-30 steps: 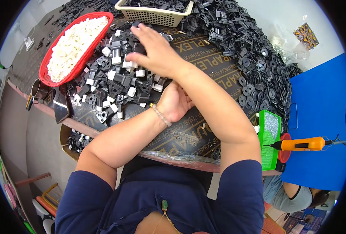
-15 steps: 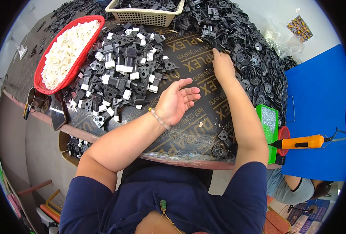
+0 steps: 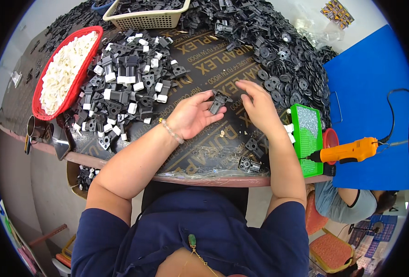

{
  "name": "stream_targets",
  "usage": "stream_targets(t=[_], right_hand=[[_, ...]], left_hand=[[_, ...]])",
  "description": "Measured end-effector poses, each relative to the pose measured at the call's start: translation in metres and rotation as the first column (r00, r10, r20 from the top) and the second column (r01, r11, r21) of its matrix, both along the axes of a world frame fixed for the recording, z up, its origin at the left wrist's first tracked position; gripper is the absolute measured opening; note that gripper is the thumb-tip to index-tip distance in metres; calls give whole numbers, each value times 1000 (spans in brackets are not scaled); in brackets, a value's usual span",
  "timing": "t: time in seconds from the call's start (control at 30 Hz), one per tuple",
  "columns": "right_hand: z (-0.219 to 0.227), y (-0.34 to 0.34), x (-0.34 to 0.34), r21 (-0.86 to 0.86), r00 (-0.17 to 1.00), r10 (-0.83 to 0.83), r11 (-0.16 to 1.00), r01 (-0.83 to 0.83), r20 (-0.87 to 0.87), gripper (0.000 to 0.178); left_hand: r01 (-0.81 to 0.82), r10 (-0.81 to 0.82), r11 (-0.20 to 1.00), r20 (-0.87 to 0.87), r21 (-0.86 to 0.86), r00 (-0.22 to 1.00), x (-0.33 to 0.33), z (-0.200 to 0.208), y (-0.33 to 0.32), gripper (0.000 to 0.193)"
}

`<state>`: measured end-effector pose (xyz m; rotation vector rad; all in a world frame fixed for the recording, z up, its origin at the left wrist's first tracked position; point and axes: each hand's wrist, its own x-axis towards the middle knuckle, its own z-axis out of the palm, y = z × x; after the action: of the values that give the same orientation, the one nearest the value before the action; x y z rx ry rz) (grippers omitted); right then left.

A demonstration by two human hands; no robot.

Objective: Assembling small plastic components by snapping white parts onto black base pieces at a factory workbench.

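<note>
My left hand [image 3: 188, 117], palm up, holds a black plastic bracket [image 3: 220, 101] between its thumb and fingers. To the right, my right hand [image 3: 261, 111] stands apart from the bracket, its thumb and fingers spread and nothing seen between them. A heap of black brackets with white end pieces [image 3: 127, 78] spreads left of my left hand. Beyond my right hand lies a large pile of round black discs [image 3: 301, 69]. Two loose black brackets [image 3: 249, 164] rest near the table's front edge, by my right forearm.
A red basket [image 3: 98, 39] of white pieces stands at left, a cream basket [image 3: 149, 21] of black parts at the back. On the right are a green tray [image 3: 319, 143] of small metal pieces, an orange electric screwdriver [image 3: 349, 150] and a blue panel [image 3: 370, 101]. Someone sits at lower right.
My right hand has come back from the far pile toward my left hand. The previously empty left hand now holds a black bracket. The whole view has shifted slightly.
</note>
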<state>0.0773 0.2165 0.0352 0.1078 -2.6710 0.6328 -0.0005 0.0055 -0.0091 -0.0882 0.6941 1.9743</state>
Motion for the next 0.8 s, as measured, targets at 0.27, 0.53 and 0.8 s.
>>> stream_targets(t=[0.27, 0.53, 0.8], right_hand=[[36, 53, 58, 230, 906, -245, 958, 171, 346, 24], [10, 48, 102, 247, 854, -200, 965, 87, 480, 34], [30, 3, 97, -71, 829, 61, 997, -26, 556, 43]], left_hand=[[-50, 49, 999, -150, 2, 987, -3, -1, -5, 26], [1, 1, 1000, -205, 14, 979, 0, 9, -4, 46], [-31, 51, 996, -236, 88, 971, 2, 14, -6, 45]])
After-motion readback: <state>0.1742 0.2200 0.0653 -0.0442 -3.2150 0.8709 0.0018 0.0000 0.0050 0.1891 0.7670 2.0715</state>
